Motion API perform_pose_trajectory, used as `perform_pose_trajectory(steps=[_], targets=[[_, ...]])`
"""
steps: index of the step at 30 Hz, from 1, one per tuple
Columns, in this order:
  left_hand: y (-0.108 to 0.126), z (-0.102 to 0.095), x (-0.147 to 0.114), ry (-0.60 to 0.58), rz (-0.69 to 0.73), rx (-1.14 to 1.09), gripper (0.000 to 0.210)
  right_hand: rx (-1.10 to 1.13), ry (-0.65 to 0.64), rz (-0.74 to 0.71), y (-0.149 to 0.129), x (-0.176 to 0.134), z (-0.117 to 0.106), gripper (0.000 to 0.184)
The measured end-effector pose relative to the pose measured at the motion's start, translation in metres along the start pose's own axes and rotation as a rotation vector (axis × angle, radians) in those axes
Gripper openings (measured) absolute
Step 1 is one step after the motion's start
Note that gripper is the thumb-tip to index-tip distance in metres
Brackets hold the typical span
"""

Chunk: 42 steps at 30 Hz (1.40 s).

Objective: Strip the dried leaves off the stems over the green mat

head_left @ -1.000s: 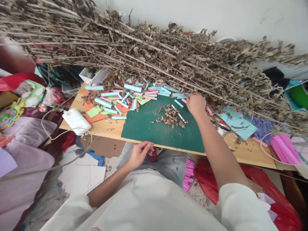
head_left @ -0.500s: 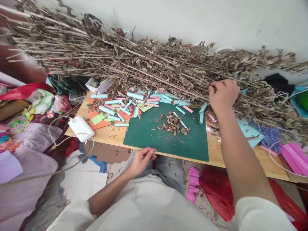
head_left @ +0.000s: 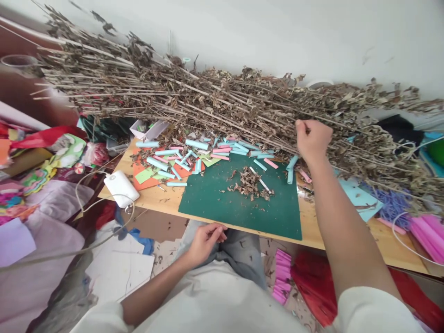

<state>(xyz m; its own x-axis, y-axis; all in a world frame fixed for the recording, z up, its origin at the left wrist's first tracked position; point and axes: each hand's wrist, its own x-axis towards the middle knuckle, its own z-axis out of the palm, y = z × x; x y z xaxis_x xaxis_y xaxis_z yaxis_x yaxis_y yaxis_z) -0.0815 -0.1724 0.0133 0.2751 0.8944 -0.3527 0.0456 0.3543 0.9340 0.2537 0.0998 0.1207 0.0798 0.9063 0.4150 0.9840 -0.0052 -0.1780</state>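
The right hand (head_left: 313, 138) is raised beyond the far right corner of the green cutting mat (head_left: 243, 203), fingers clenched on a thin stalk within the heap of dried leafy stalks (head_left: 222, 99); which stalk exactly cannot be told among the tangle. That heap lies across the whole back of the wooden table (head_left: 347, 236), behind the mat and above it in view. The left hand (head_left: 205, 240) rests below the mat's near edge, over the lap, fingers loosely curled and apparently holding nothing. On the mat's middle sits a small pile of crumbled dry leaves (head_left: 249, 182). Blue and pink rolled paper tubes (head_left: 194, 150) are scattered along the mat's far edge and to its left. A white device (head_left: 121, 188) with a cord lies well left of the mat.
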Motion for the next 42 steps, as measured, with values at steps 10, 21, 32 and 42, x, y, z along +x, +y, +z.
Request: perform_pose_trajectory(steps=[10, 21, 32, 42], targets=[[0.010, 0.010, 0.010, -0.060, 0.021, 0.018, 0.046, 0.029, -0.104, -0.035, 0.004, 0.035, -0.006, 0.031], [0.015, 0.010, 0.018, -0.035, 0.045, 0.003, 0.044, -0.061, 0.493, 0.016, -0.004, 0.063, -0.056, 0.036], [0.043, 0.002, 0.041, 0.002, 0.122, -0.016, 0.038, -0.136, 0.407, -0.130, -0.041, 0.068, -0.061, 0.056], [0.181, -0.022, 0.157, 0.246, 0.464, -0.337, 0.052, 0.047, 0.210, -0.527, -0.089, -0.002, 0.013, 0.044]])
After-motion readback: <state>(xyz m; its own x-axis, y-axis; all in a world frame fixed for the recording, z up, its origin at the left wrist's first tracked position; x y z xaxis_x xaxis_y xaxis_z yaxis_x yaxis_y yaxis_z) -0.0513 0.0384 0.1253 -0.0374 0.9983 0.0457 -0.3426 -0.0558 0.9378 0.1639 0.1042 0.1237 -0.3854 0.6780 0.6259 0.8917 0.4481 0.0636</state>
